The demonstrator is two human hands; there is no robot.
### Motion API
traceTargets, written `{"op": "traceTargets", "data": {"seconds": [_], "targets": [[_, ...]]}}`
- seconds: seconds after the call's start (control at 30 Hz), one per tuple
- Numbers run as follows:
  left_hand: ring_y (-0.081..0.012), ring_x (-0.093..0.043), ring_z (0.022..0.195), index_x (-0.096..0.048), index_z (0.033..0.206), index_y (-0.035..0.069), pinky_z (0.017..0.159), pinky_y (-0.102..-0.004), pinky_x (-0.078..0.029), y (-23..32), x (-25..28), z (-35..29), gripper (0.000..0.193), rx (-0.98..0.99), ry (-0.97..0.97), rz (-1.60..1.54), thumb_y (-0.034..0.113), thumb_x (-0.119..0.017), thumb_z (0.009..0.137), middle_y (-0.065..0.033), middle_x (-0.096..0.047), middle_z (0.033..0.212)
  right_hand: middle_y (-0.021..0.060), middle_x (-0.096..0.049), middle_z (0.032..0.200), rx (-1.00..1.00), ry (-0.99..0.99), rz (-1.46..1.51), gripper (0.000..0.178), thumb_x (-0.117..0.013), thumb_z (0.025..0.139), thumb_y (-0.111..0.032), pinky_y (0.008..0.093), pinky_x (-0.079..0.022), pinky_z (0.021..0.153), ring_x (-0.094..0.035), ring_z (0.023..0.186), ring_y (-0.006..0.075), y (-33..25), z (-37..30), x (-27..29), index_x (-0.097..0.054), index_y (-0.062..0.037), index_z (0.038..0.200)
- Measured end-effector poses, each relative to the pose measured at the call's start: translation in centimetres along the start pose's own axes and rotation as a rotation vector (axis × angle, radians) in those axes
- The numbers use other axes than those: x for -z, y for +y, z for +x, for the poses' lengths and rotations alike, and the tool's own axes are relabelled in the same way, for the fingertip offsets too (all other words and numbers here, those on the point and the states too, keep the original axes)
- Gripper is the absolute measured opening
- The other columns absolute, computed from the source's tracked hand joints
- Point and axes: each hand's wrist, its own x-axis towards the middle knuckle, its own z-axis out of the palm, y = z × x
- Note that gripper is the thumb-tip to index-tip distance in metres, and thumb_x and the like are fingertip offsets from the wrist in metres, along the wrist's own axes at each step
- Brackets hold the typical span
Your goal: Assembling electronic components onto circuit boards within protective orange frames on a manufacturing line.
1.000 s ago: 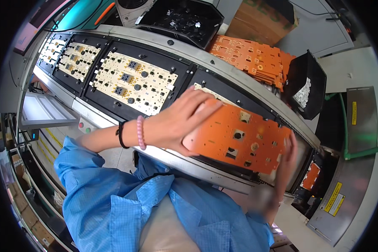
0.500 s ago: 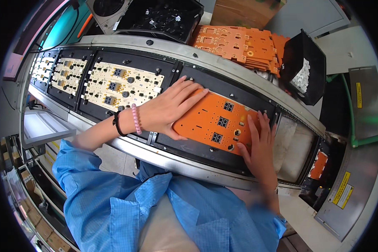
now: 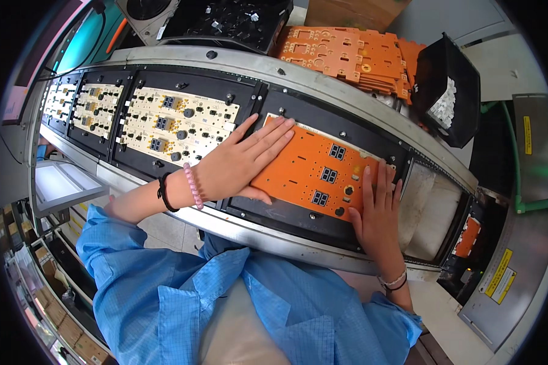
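Lying flat, the left hand and the right hand are held apart on the left and right ends of an orange plate, right of the frame's centre. The plate is borne by a black tray, with three displays seen in its holes. Cream boards are lined up toward the left, and orange sheets are piled at the upper right.

Two hands, two bins, maybe four carriers

The wide head view looks down on both hands from close above.
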Motion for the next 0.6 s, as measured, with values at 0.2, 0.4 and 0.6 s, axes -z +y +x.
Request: {"op": "traceTargets", "data": {"seconds": [0.2,0.4,0.6], "targets": [[-0.0308,-0.019,0.157,-0.022,0.159,-0.005,0.127,-0.0504,-0.014,0.4,0.5,-0.4,0.117,0.029,-0.015,-0.002,0.070,-0.062,0.078,-0.0202,-0.022,0.168,0.0243,-0.012,0.169,-0.006,-0.003,0.018,0.082,-0.057,0.097,-0.039,0.0605,-0.010,0.124,-0.011,0.156,0.0443,-0.2,-0.1,0.2,-0.021,-0.0055,0.163],[-0.0327,-0.021,0.156,-0.022,0.159,-0.006,0.126,-0.0503,-0.016,0.3,1.5,-0.8,0.114,0.043,-0.053,-0.002,0.061,-0.068,0.079,-0.0214,-0.023,0.167,0.0211,-0.014,0.169,0.029,-0.067,0.125,0.116,-0.086,0.073,-0.042,0.0614,-0.012,0.124,-0.015,0.156,0.0420,0.8,0.1,2.6,-0.020,-0.0097,0.163],[-0.0348,-0.023,0.155,-0.019,0.160,-0.004,0.126,-0.0536,-0.017,-0.2,1.6,0.3,0.120,0.001,-0.032,-0.042,0.062,-0.073,0.076,-0.0222,-0.023,0.166,0.0208,-0.024,0.164,0.096,-0.089,0.064,0.125,-0.092,0.062,-0.039,0.0612,-0.015,0.124,-0.025,0.153,0.0387,1.5,1.2,3.6,-0.022,-0.0109,0.162]]}}
